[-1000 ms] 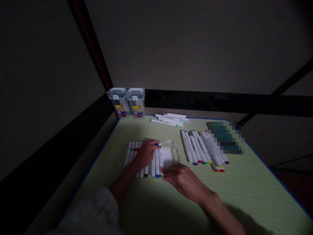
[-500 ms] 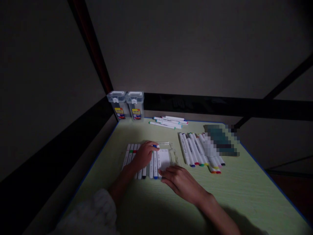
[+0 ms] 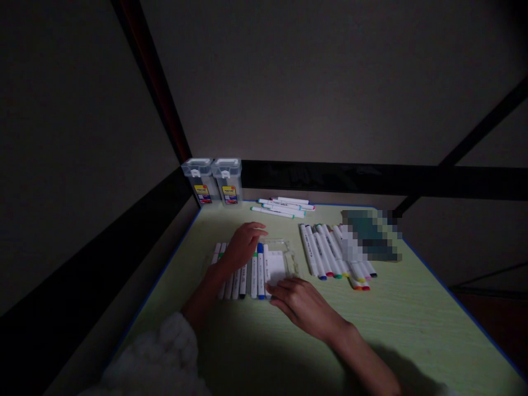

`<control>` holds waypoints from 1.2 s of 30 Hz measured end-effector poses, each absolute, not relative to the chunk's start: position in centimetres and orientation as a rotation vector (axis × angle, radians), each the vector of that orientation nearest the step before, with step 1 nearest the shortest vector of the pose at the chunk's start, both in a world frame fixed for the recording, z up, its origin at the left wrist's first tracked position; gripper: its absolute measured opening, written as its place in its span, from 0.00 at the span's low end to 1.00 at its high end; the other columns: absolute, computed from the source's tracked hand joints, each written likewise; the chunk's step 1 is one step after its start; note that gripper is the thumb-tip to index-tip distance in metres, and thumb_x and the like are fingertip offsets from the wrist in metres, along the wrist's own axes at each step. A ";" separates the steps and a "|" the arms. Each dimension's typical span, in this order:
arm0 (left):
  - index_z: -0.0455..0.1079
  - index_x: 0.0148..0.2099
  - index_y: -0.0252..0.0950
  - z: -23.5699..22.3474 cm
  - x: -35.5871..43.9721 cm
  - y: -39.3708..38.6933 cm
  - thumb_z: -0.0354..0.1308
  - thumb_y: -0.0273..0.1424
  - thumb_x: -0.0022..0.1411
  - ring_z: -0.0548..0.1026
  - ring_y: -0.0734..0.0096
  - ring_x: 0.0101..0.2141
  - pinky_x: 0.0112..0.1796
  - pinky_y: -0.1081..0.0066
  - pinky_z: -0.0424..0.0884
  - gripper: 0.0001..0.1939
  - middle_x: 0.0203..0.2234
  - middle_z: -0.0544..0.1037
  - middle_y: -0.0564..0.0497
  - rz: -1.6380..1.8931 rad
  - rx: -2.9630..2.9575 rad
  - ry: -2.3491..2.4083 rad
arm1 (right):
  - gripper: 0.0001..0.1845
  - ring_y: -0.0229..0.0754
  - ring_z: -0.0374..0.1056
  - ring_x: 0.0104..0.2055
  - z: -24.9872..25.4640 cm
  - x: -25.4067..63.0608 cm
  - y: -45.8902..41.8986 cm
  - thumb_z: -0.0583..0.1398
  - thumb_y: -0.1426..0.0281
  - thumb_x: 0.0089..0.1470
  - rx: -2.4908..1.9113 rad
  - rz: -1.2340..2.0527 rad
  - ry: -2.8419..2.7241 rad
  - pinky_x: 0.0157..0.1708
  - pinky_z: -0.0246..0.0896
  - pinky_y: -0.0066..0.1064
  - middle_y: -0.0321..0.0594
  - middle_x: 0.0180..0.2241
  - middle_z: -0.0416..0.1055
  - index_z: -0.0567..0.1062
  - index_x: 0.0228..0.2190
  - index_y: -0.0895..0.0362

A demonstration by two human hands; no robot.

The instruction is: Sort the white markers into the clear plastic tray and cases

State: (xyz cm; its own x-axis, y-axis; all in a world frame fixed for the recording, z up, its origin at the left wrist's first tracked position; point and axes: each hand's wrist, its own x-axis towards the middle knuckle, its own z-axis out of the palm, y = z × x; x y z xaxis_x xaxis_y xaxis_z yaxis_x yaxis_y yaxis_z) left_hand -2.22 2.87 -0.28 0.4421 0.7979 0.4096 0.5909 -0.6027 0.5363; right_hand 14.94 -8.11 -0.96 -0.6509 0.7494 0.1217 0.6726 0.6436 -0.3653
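A row of white markers with coloured caps (image 3: 247,275) lies side by side on the pale green table (image 3: 412,330). My left hand (image 3: 241,245) rests over the top of this row with its fingers spread a little and nothing gripped. A clear plastic case (image 3: 284,261) lies just right of the row. The fingertips of my right hand (image 3: 301,302) touch the near edge of the case and the lower ends of the markers.
A second row of markers (image 3: 334,256) lies to the right, beside a blurred dark object (image 3: 371,234). Several more markers (image 3: 284,206) lie at the back. Two closed clear marker boxes (image 3: 214,181) stand in the back left corner. Dark rails edge the table.
My left hand has lifted off the blue-capped marker and moved back and up over the row. The blue marker now lies in the row. My right hand has hardly moved.
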 end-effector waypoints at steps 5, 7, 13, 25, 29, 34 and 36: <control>0.71 0.37 0.32 0.5 -1.0 4.9 0.47 0.20 0.53 0.68 0.69 0.43 0.49 0.64 0.62 0.13 0.39 0.73 0.47 1.080 2.352 1.219 | 0.14 0.42 0.67 0.37 -1.1 14.9 -8.1 0.50 0.69 0.57 -1.142 0.411 -2.601 0.38 0.60 0.35 0.41 0.34 0.72 0.70 0.43 0.58; 0.70 0.39 0.30 0.1 -0.3 5.9 0.47 0.18 0.51 0.68 0.67 0.44 0.50 0.64 0.61 0.15 0.41 0.72 0.44 1.147 2.317 1.271 | 0.14 0.42 0.67 0.37 -1.0 14.9 -8.1 0.50 0.69 0.57 -1.139 0.396 -2.600 0.39 0.59 0.34 0.41 0.34 0.72 0.70 0.43 0.58; 0.64 0.47 0.30 -2.8 1.1 8.3 0.49 0.17 0.47 0.64 0.64 0.48 0.53 0.62 0.58 0.22 0.45 0.67 0.43 1.193 2.256 1.455 | 0.14 0.43 0.67 0.38 -0.9 14.8 -8.1 0.51 0.69 0.57 -1.166 0.387 -2.602 0.39 0.59 0.34 0.41 0.35 0.72 0.70 0.42 0.58; 0.57 0.54 0.27 -4.2 1.3 9.4 0.49 0.24 0.53 0.55 0.61 0.55 0.55 0.63 0.53 0.25 0.54 0.59 0.40 0.792 2.459 1.660 | 0.14 0.43 0.66 0.37 -1.2 14.5 -7.9 0.50 0.68 0.57 -1.199 0.396 -2.574 0.39 0.59 0.34 0.40 0.35 0.72 0.70 0.43 0.57; 0.53 0.57 0.29 -4.1 1.4 9.2 0.47 0.29 0.57 0.48 0.59 0.58 0.56 0.59 0.48 0.25 0.58 0.53 0.42 0.606 2.542 1.693 | 0.15 0.43 0.66 0.38 -1.2 14.4 -7.8 0.50 0.68 0.58 -1.209 0.406 -2.572 0.39 0.59 0.35 0.40 0.36 0.72 0.69 0.44 0.57; 0.48 0.60 0.31 -4.3 1.4 9.0 0.44 0.33 0.59 0.45 0.57 0.59 0.56 0.54 0.47 0.27 0.60 0.48 0.45 0.434 2.572 1.690 | 0.15 0.43 0.66 0.38 -1.2 14.4 -7.8 0.50 0.69 0.57 -1.217 0.419 -2.572 0.39 0.59 0.35 0.41 0.35 0.72 0.69 0.44 0.58; 0.47 0.60 0.32 -4.4 1.3 9.1 0.43 0.34 0.60 0.44 0.57 0.59 0.55 0.53 0.47 0.28 0.61 0.47 0.46 0.375 2.566 1.696 | 0.15 0.43 0.66 0.38 -1.2 14.4 -7.8 0.51 0.69 0.57 -1.209 0.415 -2.567 0.40 0.59 0.35 0.41 0.35 0.72 0.70 0.44 0.59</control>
State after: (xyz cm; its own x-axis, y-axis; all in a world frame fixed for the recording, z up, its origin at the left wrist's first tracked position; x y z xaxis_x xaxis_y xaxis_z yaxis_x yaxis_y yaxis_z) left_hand 1.33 9.07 -4.40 0.3720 0.9112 0.1772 0.9008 -0.4004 0.1679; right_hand 14.37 -7.83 -1.19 -0.6138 0.7800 0.1222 0.7017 0.6099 -0.3682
